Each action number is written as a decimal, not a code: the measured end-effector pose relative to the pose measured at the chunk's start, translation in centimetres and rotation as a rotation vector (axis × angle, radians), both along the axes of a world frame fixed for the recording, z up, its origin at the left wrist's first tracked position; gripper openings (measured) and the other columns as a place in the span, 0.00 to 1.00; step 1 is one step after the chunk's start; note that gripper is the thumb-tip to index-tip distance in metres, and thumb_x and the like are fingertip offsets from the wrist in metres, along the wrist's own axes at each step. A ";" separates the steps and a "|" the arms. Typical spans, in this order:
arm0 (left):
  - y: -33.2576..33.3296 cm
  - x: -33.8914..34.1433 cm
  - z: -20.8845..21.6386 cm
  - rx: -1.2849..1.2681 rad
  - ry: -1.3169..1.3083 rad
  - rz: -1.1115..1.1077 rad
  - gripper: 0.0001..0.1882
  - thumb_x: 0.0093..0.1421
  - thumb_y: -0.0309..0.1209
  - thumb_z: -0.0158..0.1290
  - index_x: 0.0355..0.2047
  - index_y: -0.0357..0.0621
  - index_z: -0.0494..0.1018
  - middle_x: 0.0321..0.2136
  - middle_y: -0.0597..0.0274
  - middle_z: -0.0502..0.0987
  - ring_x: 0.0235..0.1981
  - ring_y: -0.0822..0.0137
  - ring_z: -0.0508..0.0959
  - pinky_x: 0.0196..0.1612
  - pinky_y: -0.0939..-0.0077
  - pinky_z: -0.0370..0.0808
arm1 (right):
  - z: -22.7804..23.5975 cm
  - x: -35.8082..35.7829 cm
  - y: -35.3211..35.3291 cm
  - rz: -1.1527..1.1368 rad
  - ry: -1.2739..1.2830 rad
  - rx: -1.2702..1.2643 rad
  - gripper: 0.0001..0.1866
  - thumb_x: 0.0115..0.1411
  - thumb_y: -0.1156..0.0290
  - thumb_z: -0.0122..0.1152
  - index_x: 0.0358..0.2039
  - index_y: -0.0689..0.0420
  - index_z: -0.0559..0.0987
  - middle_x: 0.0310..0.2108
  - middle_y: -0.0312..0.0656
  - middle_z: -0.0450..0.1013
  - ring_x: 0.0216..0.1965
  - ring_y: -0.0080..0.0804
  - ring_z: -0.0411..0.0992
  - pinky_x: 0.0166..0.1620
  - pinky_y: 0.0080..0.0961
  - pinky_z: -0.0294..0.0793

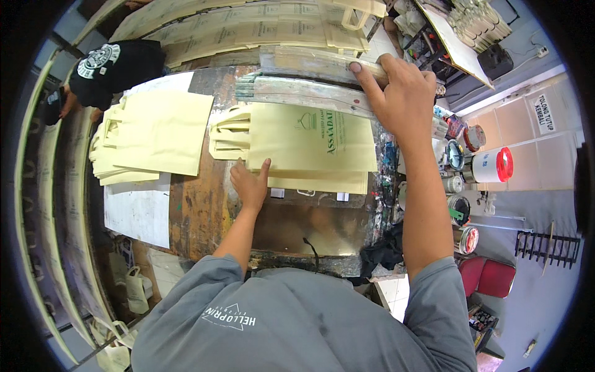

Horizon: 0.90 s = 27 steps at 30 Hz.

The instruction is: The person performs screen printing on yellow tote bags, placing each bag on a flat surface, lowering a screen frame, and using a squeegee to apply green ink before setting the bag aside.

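A pale yellow cloth bag [291, 137] with dark green print lies flat on the work table, its handles pointing left, over more bags of the same colour. My left hand [249, 186] reaches to the bag's near left corner by the handles, thumb and fingers apart, fingertips touching the cloth. At the far side, my right hand [403, 93] is closed around the right end of a wooden screen-printing frame [322, 65]. That frame appears tilted up beyond the printed bag. The underside of my right fingers is hidden.
A pile of blank yellow bags [164, 133] lies left on the stained table [204, 211]. Paint cans and tubs [493, 166] line the right side. Racks with printed bags [266, 28] stand beyond and at left. Another person [118, 71] in black bends over the far left rack.
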<state>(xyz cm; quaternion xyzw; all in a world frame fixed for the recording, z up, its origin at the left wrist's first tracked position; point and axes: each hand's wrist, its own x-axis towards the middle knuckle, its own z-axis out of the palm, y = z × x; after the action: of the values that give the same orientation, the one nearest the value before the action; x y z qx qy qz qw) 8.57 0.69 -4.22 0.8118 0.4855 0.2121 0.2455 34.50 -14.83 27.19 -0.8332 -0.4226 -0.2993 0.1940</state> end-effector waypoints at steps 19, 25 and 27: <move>10.0 4.9 8.9 -0.092 -0.369 -0.298 0.17 0.66 0.34 0.60 0.49 0.34 0.78 0.43 0.42 0.82 0.46 0.50 0.83 0.51 0.61 0.77 | 2.3 2.3 1.5 -0.040 0.143 -0.078 0.33 0.66 0.36 0.57 0.34 0.60 0.82 0.29 0.54 0.79 0.36 0.54 0.77 0.47 0.47 0.66; 21.2 -8.2 13.9 -0.233 -0.384 -0.095 0.23 0.66 0.36 0.63 0.57 0.35 0.77 0.52 0.52 0.82 0.51 0.64 0.80 0.55 0.68 0.77 | 1.3 -1.1 0.1 -0.074 0.127 -0.093 0.30 0.65 0.39 0.61 0.32 0.58 0.82 0.30 0.49 0.79 0.38 0.48 0.77 0.46 0.45 0.65; 26.4 -13.8 14.9 -0.047 -0.231 -0.045 0.25 0.68 0.38 0.62 0.60 0.36 0.76 0.54 0.49 0.81 0.51 0.63 0.80 0.56 0.68 0.77 | 0.7 -1.0 -0.2 -0.062 0.082 -0.089 0.30 0.65 0.39 0.61 0.31 0.58 0.82 0.30 0.47 0.79 0.37 0.46 0.78 0.46 0.45 0.65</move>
<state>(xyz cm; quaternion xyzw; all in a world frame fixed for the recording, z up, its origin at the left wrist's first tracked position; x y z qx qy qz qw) -5.26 27.08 10.65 0.7866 0.4405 0.2873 0.3236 33.52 -14.99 27.89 -0.8652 -0.4010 -0.2519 0.1646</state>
